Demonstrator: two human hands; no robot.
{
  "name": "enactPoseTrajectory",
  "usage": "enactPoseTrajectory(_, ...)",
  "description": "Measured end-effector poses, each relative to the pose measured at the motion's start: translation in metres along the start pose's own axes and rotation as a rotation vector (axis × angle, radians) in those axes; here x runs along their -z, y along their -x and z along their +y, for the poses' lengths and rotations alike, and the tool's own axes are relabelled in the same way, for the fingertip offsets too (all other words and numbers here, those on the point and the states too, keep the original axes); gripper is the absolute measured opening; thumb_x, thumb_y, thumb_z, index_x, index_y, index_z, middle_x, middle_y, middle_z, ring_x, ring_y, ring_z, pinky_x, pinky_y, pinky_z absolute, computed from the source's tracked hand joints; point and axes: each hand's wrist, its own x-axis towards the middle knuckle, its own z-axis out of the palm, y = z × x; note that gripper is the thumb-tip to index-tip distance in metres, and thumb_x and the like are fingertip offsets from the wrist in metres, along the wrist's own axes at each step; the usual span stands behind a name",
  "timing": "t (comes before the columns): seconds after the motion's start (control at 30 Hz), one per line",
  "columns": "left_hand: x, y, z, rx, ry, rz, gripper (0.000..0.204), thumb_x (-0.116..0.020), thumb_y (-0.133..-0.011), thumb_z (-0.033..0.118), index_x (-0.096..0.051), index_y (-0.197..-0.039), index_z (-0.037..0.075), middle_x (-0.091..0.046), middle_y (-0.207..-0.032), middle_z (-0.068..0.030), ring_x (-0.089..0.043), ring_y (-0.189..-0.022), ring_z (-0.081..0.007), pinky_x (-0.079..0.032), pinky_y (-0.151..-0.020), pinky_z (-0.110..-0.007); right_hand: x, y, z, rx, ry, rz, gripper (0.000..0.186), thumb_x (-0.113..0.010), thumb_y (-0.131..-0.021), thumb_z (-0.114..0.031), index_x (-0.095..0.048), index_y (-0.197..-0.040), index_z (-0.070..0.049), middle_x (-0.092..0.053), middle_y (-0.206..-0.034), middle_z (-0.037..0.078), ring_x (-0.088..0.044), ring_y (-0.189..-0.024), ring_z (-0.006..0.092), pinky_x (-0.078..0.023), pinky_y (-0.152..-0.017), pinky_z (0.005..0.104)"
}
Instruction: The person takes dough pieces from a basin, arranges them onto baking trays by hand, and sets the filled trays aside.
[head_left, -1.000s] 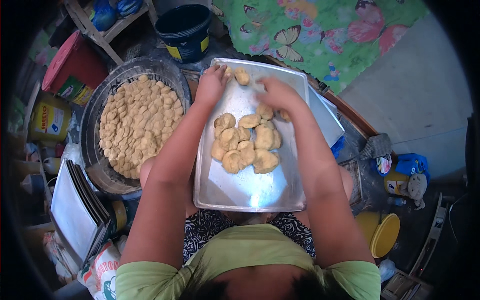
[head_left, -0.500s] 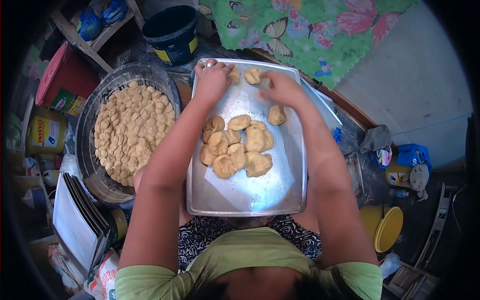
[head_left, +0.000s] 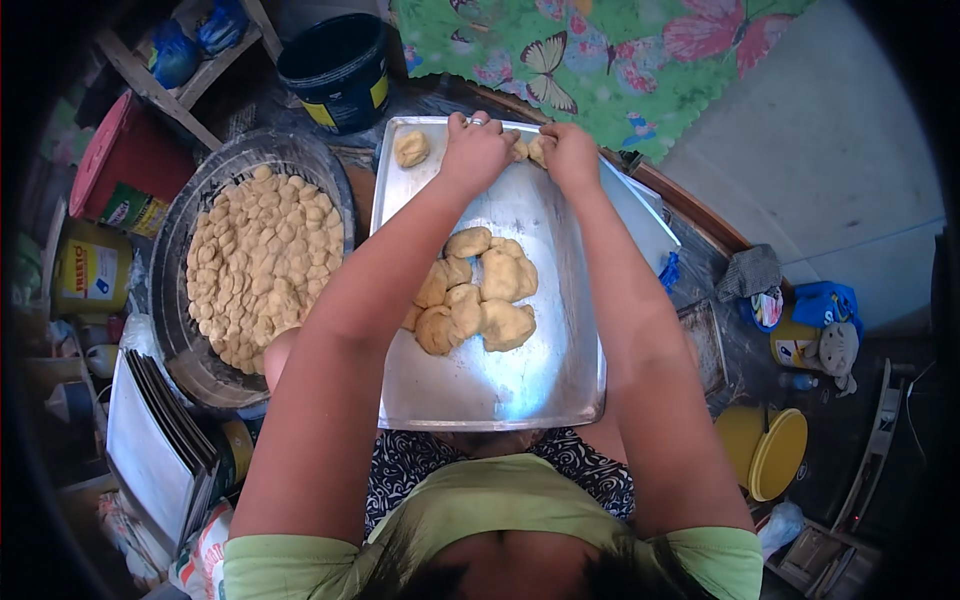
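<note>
While both hands (head_left: 478,158) (head_left: 572,162) pinch dough (head_left: 537,151) | metal tray (head_left: 475,392) over lap (head_left: 590,456) | green cloth (head_left: 592,88) beyond

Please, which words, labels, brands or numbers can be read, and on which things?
I do not copy printed words or brands.
Yellow container, far left: pale label, large word readable.
Red bucket: green label, too small.
Dark bucket: yellow label, too small.
White sack: red print, partly hidden.
Yellow tub, right: white label, too small.
</note>
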Motion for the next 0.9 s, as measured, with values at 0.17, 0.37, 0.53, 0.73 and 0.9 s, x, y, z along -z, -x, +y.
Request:
enactPoseTrajectory(0.17, 0.022, 0.012, -0.019, 0.117, 0.007, 0.198, 0.039, -0.062, -0.079, 0.035, -0.064, -0.112, 0.015, -0.061, -0.109, -0.0071, -0.047, -0.113, -0.0257, -0.028, -0.092, -0.049, 0.006, 0.000, 0.015, -0.010, 0.125, -0.032, 0.024, -0.058, -0.078, -0.019, -0.069, -0.097, -0.009, -0.065, -0.097, 0.013, -0.060, -0.094, 0.0304, -0.045, -0.085, 0.0423)
enactPoseTrajectory(0.37, 0.040, 0.041, -0.057, 0.333, 0.108, -0.161, 0.043, -0.067, -0.075, 0.032, -0.063, -0.112, 0.013, -0.059, -0.112, -0.0075, -0.047, -0.113, -0.0257, -0.027, -0.091, -0.051, 0.002, 0.013, -0.051, 0.183, 0.338, -0.349, 0.045, -0.060, -0.079, -0.024, -0.056, -0.123, -0.018, -0.055, -0.123, 0.006, -0.040, -0.122, 0.0221, -0.021, -0.101, 0.0514)
enactPoseTrajectory(0.53, 0.036, 0.037, -0.044, 0.341, 0.081, -0.042, 0.044, -0.066, -0.074, 0.027, -0.061, -0.116, 0.013, -0.059, -0.112, -0.0121, -0.048, -0.114, -0.0264, -0.029, -0.093, -0.049, -0.011, 0.011, -0.029, 0.121, 0.209, -0.134, 0.049, -0.064, -0.077, -0.028, -0.056, -0.124, -0.018, -0.054, -0.121, 0.008, -0.042, -0.120, 0.0246, -0.021, -0.102, 0.0503)
enactPoseTrajectory(0.73, 0.029, 0.046, -0.074, 0.379, 0.290, 0.007, 0.048, -0.064, -0.074, 0.011, -0.054, -0.121, 0.006, -0.056, -0.110, -0.0183, -0.056, -0.098, -0.0357, -0.046, -0.086, -0.038, 0.007, 0.010, 0.001, -0.030, 0.138, -0.059, 0.049, -0.068, -0.073, -0.023, -0.059, -0.120, -0.015, -0.056, -0.115, 0.014, -0.046, -0.113, 0.0295, -0.033, -0.098, 0.0440)
enactPoseTrajectory(0.9, 0.016, 0.034, -0.069, 0.368, 0.358, 0.145, 0.040, -0.066, -0.076, 0.018, -0.059, -0.113, 0.003, -0.055, -0.110, -0.0186, -0.056, -0.097, -0.0351, -0.045, -0.087, -0.038, 0.008, 0.017, -0.012, 0.039, 0.213, -0.046, 0.052, -0.070, -0.070, -0.021, -0.058, -0.119, -0.011, -0.056, -0.112, 0.015, -0.048, -0.110, 0.0325, -0.041, -0.093, 0.0371)
